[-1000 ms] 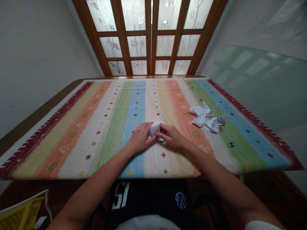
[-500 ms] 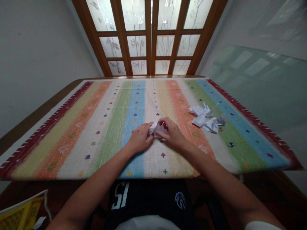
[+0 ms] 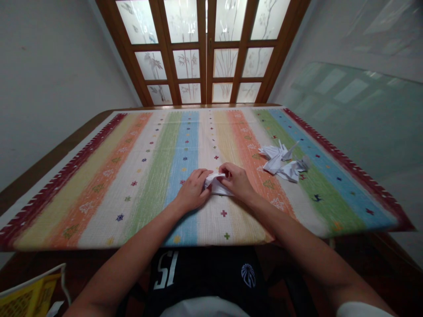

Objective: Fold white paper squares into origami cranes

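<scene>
A small folded piece of white paper (image 3: 218,186) sits at the near middle of the table, between my two hands. The fingers of my left hand (image 3: 194,188) are closed on its left end, thumb toward me. On its right side my right hand (image 3: 236,179) pinches the upper edge with curled fingers. Part of the paper is covered by the fingers, so its full shape is hidden. To the right of my right hand lie folded white paper cranes (image 3: 280,162), close together with wings and points sticking up.
A striped, patterned tablecloth (image 3: 148,176) covers the table. Behind it stand wooden doors (image 3: 206,66) with frosted panes. A glass panel (image 3: 357,127) leans along the right wall. Below the table at lower left is a yellow basket (image 3: 28,299).
My right fingers have closed in on the paper's upper edge, and a raised flap there now lies lower and flatter. My left hand keeps nearly the same place.
</scene>
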A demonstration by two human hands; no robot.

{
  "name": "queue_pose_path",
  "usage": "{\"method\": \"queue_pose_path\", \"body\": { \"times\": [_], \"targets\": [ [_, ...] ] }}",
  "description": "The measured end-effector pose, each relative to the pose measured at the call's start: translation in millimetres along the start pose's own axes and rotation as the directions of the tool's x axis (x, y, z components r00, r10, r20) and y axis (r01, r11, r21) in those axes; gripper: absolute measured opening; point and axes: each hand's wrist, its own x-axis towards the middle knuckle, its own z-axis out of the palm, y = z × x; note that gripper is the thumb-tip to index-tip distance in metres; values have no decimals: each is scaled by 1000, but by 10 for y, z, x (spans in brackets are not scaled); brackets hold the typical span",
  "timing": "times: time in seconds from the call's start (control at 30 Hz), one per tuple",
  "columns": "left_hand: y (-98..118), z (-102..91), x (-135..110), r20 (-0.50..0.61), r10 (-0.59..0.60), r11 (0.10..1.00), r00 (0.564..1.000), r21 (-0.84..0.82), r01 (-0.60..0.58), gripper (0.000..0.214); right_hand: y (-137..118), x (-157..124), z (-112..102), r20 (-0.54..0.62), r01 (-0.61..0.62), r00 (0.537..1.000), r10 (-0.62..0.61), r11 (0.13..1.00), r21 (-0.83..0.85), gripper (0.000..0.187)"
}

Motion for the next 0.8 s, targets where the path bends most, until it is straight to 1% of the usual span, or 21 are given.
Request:
{"method": "queue_pose_path", "body": {
  "times": [0.13, 0.27, 0.43, 0.47, 0.63, 0.8],
  "targets": [
    [30, -21, 16, -61, -53, 998, 997, -23, 51, 39, -28, -13, 23, 17, -6, 1000, 5, 1000, 12, 21],
    [15, -32, 23, -77, -83, 995, 994, -58, 79, 40, -44, -30, 34, 78, 44, 996, -44, 999, 3, 19],
    [7, -42, 17, -114, -75, 996, 991, -53, 69, 17, -58, -47, 32, 63, 120, 991, -118, 993, -23, 20],
    [13, -46, 13, -120, -73, 997, 990, -43, 68, 18, -60, -47, 31, 62, 127, 990, -125, 991, -35, 20],
    [65, -56, -15, -163, -66, 993, 984, 81, 80, 42, -78, -63, 41, 67, 124, 991, -119, 990, -70, 21],
    [93, -53, -28, -238, -51, 983, 970, 159, 91, 47, -145, -110, 73, 101, 176, 981, -169, 982, -70, 23]
  ]
}}
